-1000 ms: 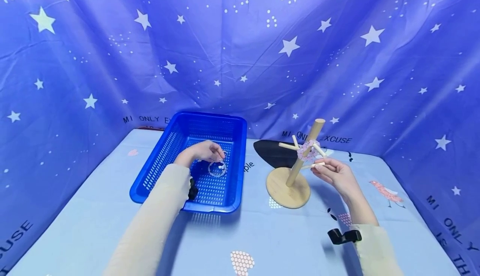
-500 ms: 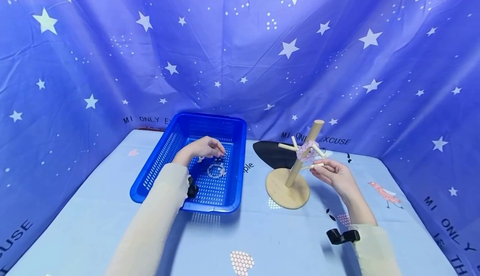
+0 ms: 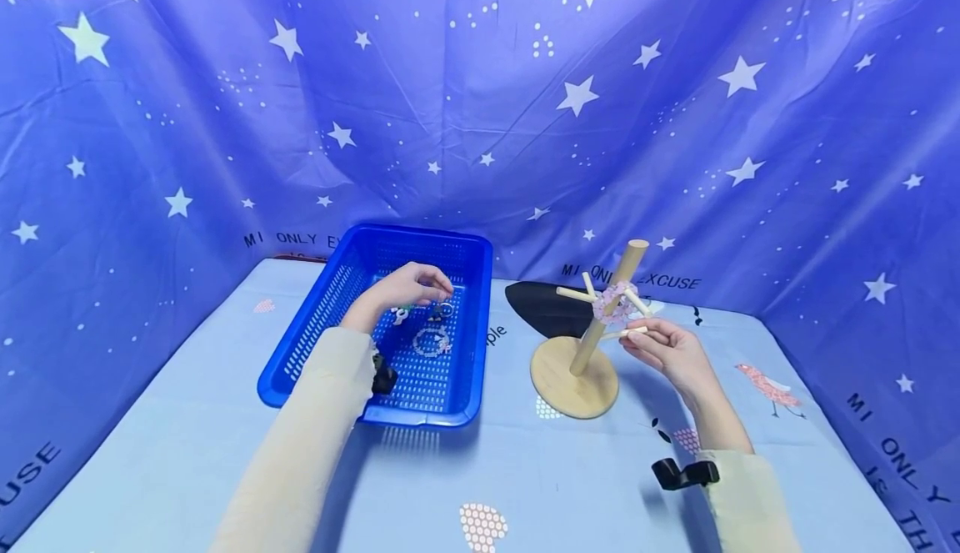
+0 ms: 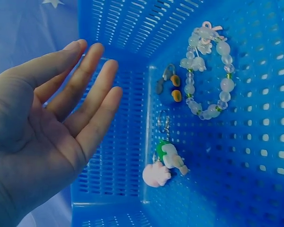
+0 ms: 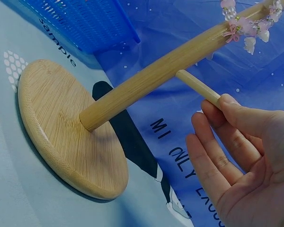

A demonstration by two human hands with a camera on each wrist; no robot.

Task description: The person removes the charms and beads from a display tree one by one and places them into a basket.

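Observation:
My left hand [image 3: 411, 286] hovers over the blue basket [image 3: 484, 340] with its fingers loosely extended, and nothing is in it. Below it in the left wrist view lie a bracelet of pale beads [image 4: 226, 84], a small item with orange ends [image 4: 176, 96], and a keychain with a green-and-white charm [image 4: 169, 155] and a pink charm [image 4: 156, 175]. On the right, my right hand [image 3: 682, 357] pinches the tip of a low peg [image 5: 199, 87] on the wooden stand [image 3: 575, 386]. A pink beaded bracelet [image 5: 244, 26] hangs around that stand's post.
Other pegs [image 3: 576, 294] stick out from the post's upper part. The stand is to the right of the basket on a light blue printed cloth [image 3: 420, 486]. A purple-blue star-patterned curtain [image 3: 465, 119] rises behind and at the sides.
My left hand has risen and moved slightly back, away from the pale bracelet, so more of the basket's contents shows. My right hand keeps its pinch on the peg.

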